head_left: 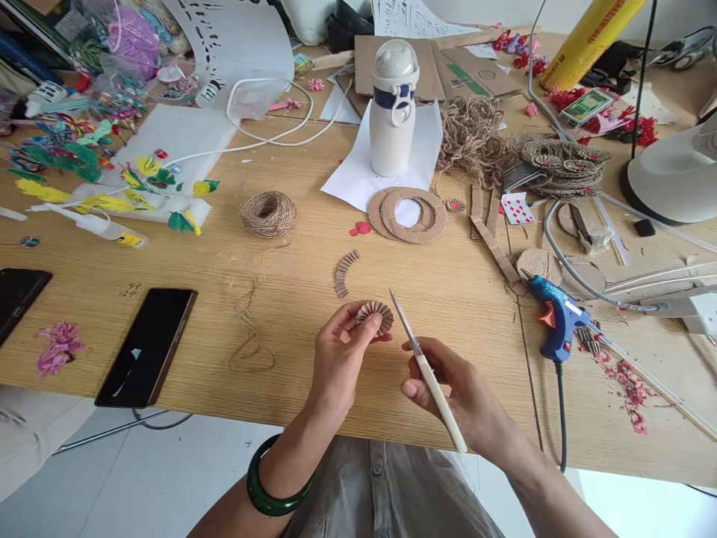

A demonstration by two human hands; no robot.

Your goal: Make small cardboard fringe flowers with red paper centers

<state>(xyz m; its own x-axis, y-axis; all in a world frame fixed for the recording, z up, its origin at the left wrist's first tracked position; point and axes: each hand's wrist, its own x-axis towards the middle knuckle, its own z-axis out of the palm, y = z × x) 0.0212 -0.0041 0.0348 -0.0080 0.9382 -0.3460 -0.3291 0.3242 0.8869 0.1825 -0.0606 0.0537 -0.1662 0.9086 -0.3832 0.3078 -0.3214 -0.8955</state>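
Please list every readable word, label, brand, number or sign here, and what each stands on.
Red diamond signs: white playing card.
No words are legible; too small or blurred:
Red lettering: long yellow cylinder.
Yellow label: white plastic bottle.
Label: blue plastic glue gun.
Dark marks: brown wooden table.

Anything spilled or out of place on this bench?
Mostly just untidiness: loose twine lies in slack loops near the neatly wound twine ball, and reddish shreds are strewn beside the blue glue gun, looking like unswept scraps.
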